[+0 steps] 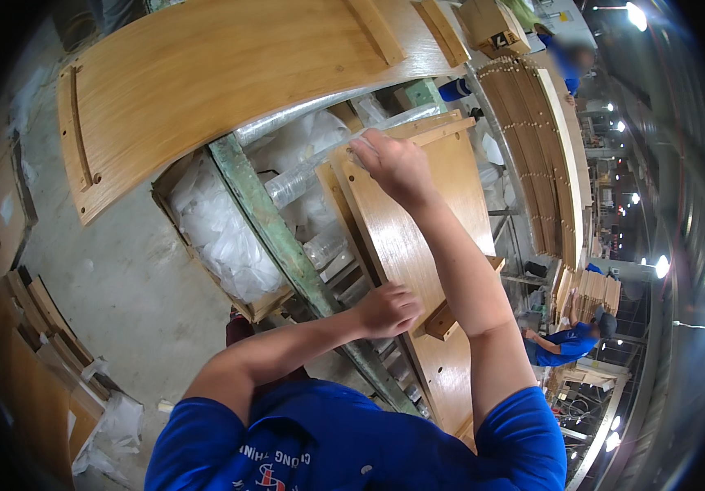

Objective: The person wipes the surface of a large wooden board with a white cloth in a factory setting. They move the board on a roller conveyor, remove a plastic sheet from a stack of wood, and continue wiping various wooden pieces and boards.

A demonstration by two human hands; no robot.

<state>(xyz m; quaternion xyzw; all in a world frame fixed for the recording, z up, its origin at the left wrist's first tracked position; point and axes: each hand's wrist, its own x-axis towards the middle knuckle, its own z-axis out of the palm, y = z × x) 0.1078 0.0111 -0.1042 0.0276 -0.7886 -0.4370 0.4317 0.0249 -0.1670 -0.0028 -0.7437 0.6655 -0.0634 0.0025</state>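
A glossy wooden panel (397,233) lies in front of me on a roller stand, with another panel's edge showing under its left side. My right hand (397,168) is closed at the panel's far left corner, next to a small hole. Something pale shows at its fingertips, too small to name. Nearer to me, my left hand (389,311) is curled into a fist over the panel's left edge; what it holds, if anything, is hidden. A wooden block (441,322) sits on the panel, to the right of my left hand.
A long wooden panel (230,90) with cleats spans the far side. A green metal beam (262,221) runs beside a carton (275,304) of white plastic wrapping. Stacked boards (524,155) stand at right, with a co-worker (565,344) beyond. More boards (49,327) lean at left.
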